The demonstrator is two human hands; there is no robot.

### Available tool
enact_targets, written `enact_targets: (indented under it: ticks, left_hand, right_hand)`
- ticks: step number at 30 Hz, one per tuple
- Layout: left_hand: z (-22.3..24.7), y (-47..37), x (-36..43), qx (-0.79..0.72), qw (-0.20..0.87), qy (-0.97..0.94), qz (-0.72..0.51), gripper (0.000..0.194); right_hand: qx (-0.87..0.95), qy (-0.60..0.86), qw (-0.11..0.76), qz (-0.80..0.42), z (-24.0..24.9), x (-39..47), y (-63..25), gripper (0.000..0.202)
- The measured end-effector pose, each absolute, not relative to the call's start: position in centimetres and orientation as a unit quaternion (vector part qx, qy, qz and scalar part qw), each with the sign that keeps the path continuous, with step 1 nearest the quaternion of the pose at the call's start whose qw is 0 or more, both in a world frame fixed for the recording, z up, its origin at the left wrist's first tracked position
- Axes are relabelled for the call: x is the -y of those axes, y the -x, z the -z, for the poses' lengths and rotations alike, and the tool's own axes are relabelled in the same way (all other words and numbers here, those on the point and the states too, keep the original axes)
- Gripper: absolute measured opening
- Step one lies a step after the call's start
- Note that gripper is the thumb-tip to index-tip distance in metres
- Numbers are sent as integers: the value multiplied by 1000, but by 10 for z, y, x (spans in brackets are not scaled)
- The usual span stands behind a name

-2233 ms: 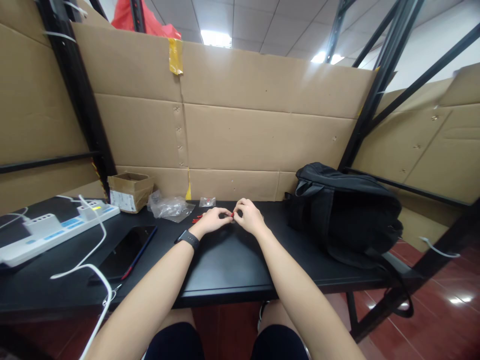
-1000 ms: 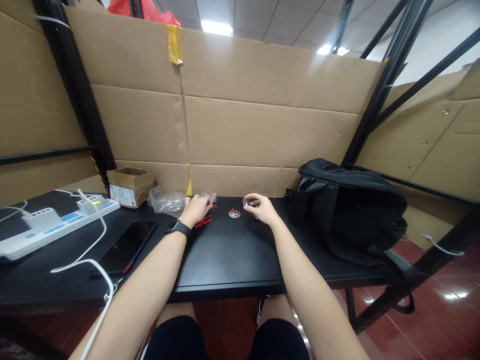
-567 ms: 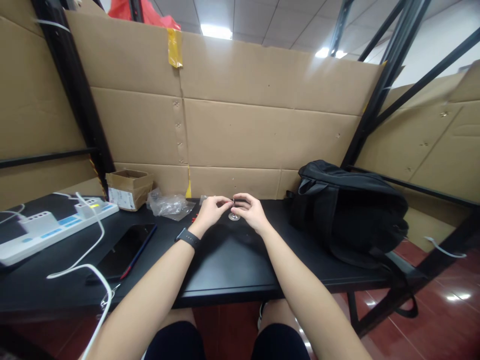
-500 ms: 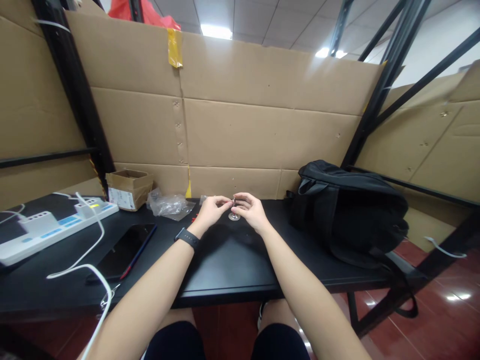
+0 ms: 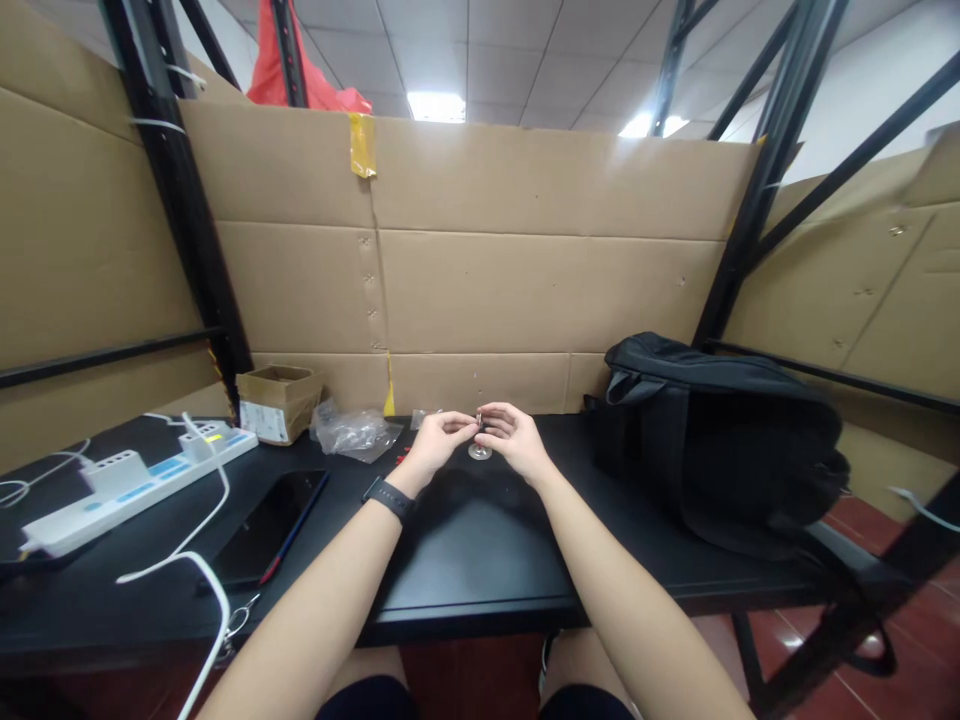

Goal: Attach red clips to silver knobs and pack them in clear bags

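My left hand (image 5: 440,443) and my right hand (image 5: 516,440) meet above the middle of the black table, fingertips close together. Between them stands a small item with a clear round base (image 5: 480,453) and a thin, shiny upright part, partly covered by fingers; its exact kind is too small to make out. The left thumb and fingers pinch at its upper part. From the other side, my right fingers curl around it, with the thumb near the base. Small red pieces (image 5: 403,456) lie just left of my left hand, partly hidden by it.
A crumpled clear plastic bag (image 5: 356,432) and an open cardboard box (image 5: 279,402) stand at the back left. A white power strip (image 5: 142,490), white cable and dark tablet (image 5: 271,525) lie left. A black backpack (image 5: 735,440) sits right; cardboard walls the back.
The camera has tilted up a little, so the table and everything on it appear lower and slightly further right. Both hands keep nearly the same pose around the small item.
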State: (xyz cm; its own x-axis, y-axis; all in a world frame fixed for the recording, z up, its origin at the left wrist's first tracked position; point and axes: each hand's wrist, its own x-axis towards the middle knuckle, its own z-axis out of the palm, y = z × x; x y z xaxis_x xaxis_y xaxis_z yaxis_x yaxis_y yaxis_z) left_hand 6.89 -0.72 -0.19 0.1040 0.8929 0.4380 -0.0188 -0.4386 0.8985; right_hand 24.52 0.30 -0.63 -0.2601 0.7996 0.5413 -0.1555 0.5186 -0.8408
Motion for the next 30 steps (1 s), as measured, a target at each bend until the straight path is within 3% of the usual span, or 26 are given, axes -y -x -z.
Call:
enact_targets:
  ticks: [18,23,30]
  left_hand:
    - [10,-63,-4,-407,166,-754,-489,19]
    - [7,-66,5,-465,110,-739,-475,13]
    - [-3,-73,21,-505,78,-723,-466,17]
  right_hand:
    - [682,278,554,-388,4,1,-240,55]
    - [676,301,554,-382,14,-4,-239,45]
    - [747,342,486,-297,15,-7,-244,32]
